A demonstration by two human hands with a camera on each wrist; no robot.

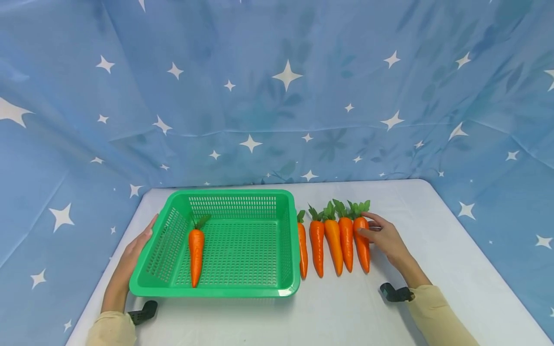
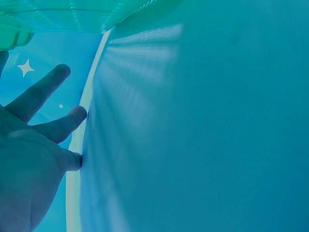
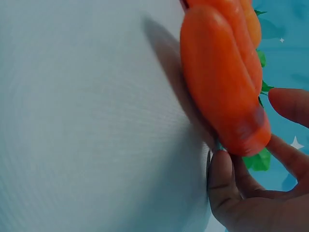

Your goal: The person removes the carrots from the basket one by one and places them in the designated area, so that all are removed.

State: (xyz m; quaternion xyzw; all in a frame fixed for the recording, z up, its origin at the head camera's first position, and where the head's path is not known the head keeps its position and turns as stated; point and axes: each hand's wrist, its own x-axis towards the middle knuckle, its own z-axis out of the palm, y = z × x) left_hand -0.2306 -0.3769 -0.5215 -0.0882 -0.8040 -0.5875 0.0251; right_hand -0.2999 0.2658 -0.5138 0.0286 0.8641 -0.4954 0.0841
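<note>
A green plastic basket (image 1: 216, 291) stands on the left part of the table, with one orange carrot (image 1: 196, 254) lying inside it. My left hand (image 1: 132, 252) rests along its left side; in the left wrist view that hand (image 2: 29, 159) has its fingers spread. To the right of the basket several leafy-topped carrots (image 1: 317, 245) lie side by side. At the rightmost carrot (image 1: 362, 250) is my right hand (image 1: 385, 235), its fingers about the leafy end. In the right wrist view that hand (image 3: 260, 193) has loosely bent fingers around the carrot's thick end, one fingertip apart from it.
A white table (image 1: 337, 317) carries everything. Behind it hangs a blue cloth (image 1: 259, 105) with white stars. The leftmost carrot (image 1: 302, 250) of the row is partly hidden by the basket's rim. Each wrist wears a black device (image 1: 396, 293).
</note>
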